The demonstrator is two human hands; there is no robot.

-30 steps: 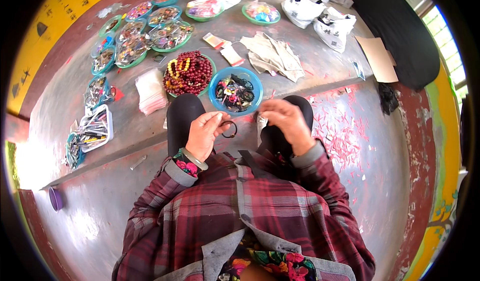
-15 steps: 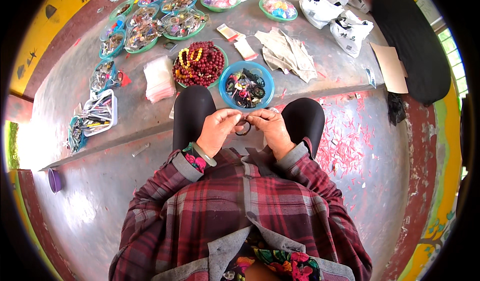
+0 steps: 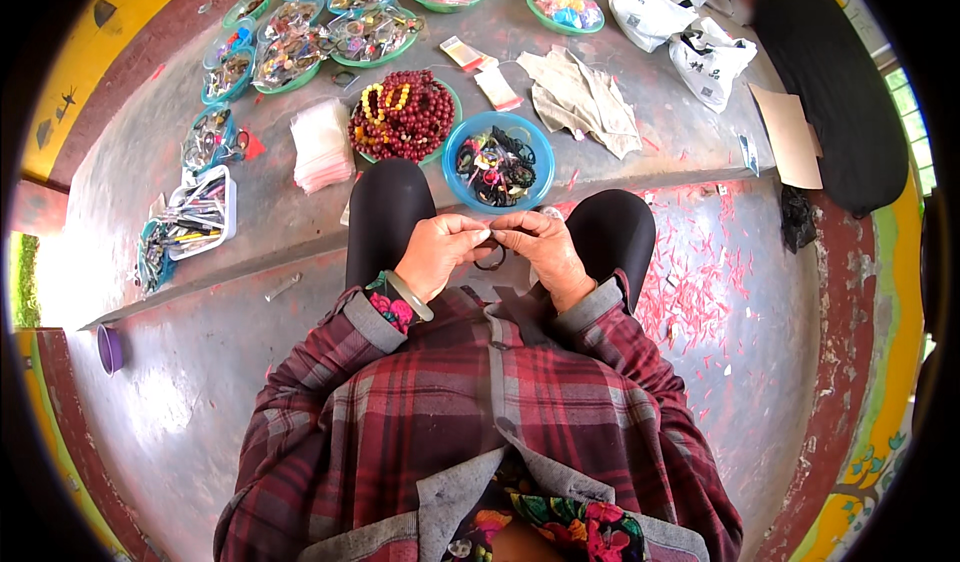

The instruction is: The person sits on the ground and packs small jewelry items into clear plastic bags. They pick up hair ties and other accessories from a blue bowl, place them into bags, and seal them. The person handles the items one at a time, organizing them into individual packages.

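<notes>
Between my knees, my left hand (image 3: 437, 254) and my right hand (image 3: 545, 254) meet with their fingertips pinched together. A small black cord loop (image 3: 491, 259) hangs below the fingers, and both hands grip it at the top. Exactly where the cord runs between the fingertips is hidden. Just beyond my hands stands a blue bowl (image 3: 450, 184) holding black cord loops and small coloured pieces. To its left, a green bowl (image 3: 459, 112) carries a heap of dark red bead strings (image 3: 420, 127), with yellow beads among them.
A stack of clear plastic sleeves (image 3: 322, 152) lies left of the beads. A white tray (image 3: 232, 207) of pens and tools sits farther left. Beyond are several bowls of packets, a beige cloth (image 3: 585, 102) and white bags (image 3: 710, 62). Pink scraps (image 3: 690, 272) litter the floor at right.
The view has shifted slightly. My right fingers have bent a little more over the fingertips of my left hand, and the black loop still hangs beneath them.
</notes>
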